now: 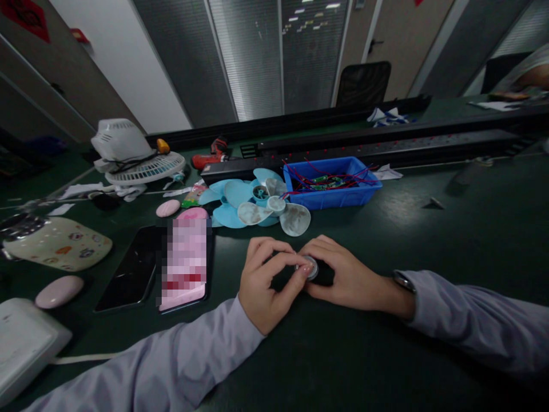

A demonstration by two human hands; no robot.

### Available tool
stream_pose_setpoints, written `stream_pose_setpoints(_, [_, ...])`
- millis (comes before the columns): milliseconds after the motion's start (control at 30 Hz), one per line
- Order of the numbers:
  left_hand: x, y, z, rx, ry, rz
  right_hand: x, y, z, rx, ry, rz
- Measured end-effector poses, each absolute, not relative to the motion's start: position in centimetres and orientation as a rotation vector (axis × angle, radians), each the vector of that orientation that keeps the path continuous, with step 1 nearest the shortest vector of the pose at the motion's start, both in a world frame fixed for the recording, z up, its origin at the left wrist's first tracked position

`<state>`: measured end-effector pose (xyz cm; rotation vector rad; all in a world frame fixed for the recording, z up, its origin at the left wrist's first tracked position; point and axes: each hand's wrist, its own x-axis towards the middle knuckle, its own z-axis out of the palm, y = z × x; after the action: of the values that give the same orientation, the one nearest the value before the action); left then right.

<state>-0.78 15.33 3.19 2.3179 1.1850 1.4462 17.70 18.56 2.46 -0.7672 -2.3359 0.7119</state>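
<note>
Over the front middle of the dark green tabletop (326, 355), both hands meet at a small round silvery part (314, 271); its exact kind does not show. My left hand (265, 286) pinches it, thumb and forefinger on its upper face. From the other side, my right hand (354, 276) curls its fingers around the part's edge. Those fingers partly cover it. Just beyond the hands lie several fan blades (231, 194), light blue ones and a greyish one (277, 205). A blue bin (338, 197) behind them holds green circuit boards with red wires.
At left are two phones (128, 272), one lit pink (184, 263), a patterned jar (64, 243) and a white box-like device (26, 343) with a cable. A white fan (137, 163), a red power drill (210, 157) and a long black rail (386, 146) stand behind. Another person's arm (527, 71) shows far right.
</note>
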Motion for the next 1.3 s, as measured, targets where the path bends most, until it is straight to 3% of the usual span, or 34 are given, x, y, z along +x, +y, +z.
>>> stream_pose_setpoints(333, [-1.0,15.7,2.8,2.227,1.408,1.438,17.6,18.6,2.5,-0.806,-2.333,0.699])
stream_pose_setpoints(667, [-1.1,16.3,1.5,2.149,1.544,1.173,17.6,18.5,2.6,-0.836,-2.330,0.720])
stream_pose_setpoints(1300, [-1.4,16.5,1.2,2.167,1.640,1.163,17.6,18.4,2.9,-0.854,-2.328,0.721])
